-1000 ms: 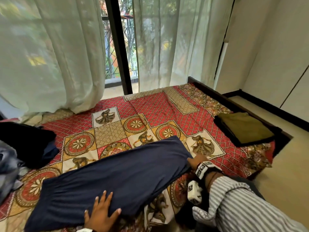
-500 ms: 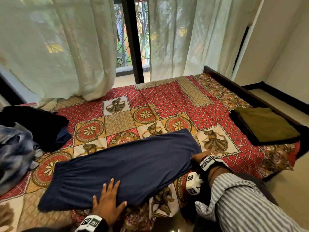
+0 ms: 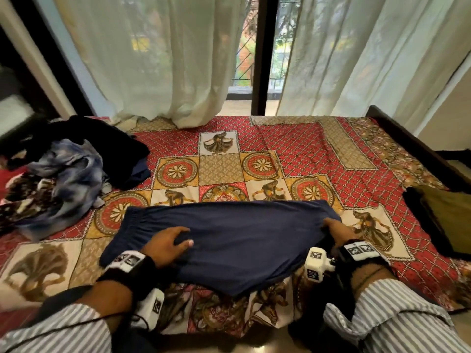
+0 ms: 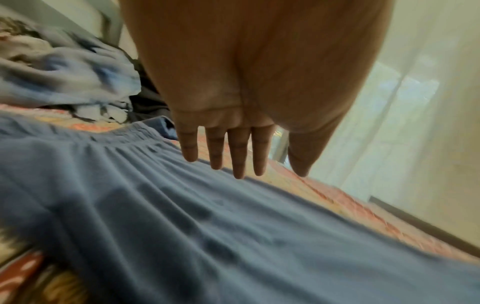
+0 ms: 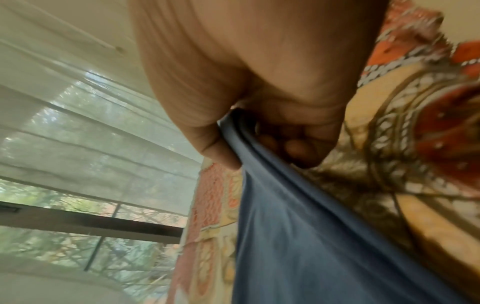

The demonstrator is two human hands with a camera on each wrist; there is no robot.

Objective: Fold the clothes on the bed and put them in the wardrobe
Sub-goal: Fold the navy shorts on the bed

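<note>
navy trousers (image 3: 229, 240) lie flat across the lower middle of the frame on the patterned bedsheet (image 3: 318, 154), gathered waistband toward the left. i see my left hand (image 3: 165, 244) resting palm down on them near that end, grip released, fingers (image 4: 239, 152) straight in the wrist view. my right hand (image 3: 336, 229) sits at the garment's right end, grip clenched on the trousers; the right wrist view shows the blue cloth pinched between thumb and curled fingers (image 5: 293, 146). at the left edge a heap of unfolded clothes (image 3: 63, 174) sits on the bed. at the right edge an olive folded garment (image 3: 448, 215) lies on a black one. sheer curtains (image 3: 153, 59) hang across the top.
</note>
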